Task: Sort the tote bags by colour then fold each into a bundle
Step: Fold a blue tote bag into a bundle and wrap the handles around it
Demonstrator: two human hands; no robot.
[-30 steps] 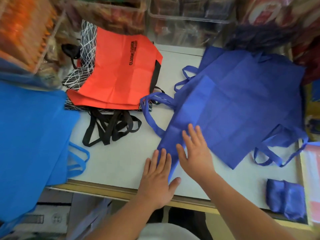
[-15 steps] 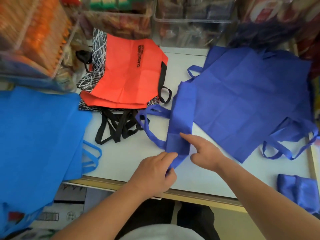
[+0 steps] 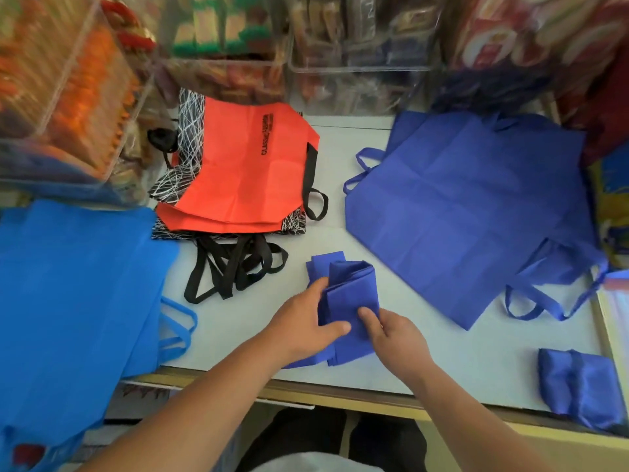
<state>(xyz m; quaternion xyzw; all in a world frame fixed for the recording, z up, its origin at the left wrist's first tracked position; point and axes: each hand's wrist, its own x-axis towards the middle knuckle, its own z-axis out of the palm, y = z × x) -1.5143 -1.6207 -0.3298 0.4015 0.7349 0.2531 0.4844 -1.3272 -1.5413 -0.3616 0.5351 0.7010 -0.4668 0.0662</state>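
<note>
- The left hand grips the left edge of a half-folded indigo tote bag, with its thumb lying across the top of the fabric and its fingers curled under the edge.
- The right hand pinches the same bag at its lower right, fingers bent onto the cloth.
- This bag lies as a narrow, thick strip near the front edge of the white table, its far end doubled over and its near end under both hands.
- A finished indigo bundle sits well apart at the table's front right corner.
- A stack of flat indigo totes spreads over the right half, handles trailing toward the right edge.
- Orange-red totes with black print lie at the back left on a black-and-white patterned bag; their black handles tangle in front, near the left hand.
- Bright blue totes hang over the left front edge.
- Clear plastic bins line the back, holding packaged goods too blurred to name; a left bin shows orange contents.
</note>
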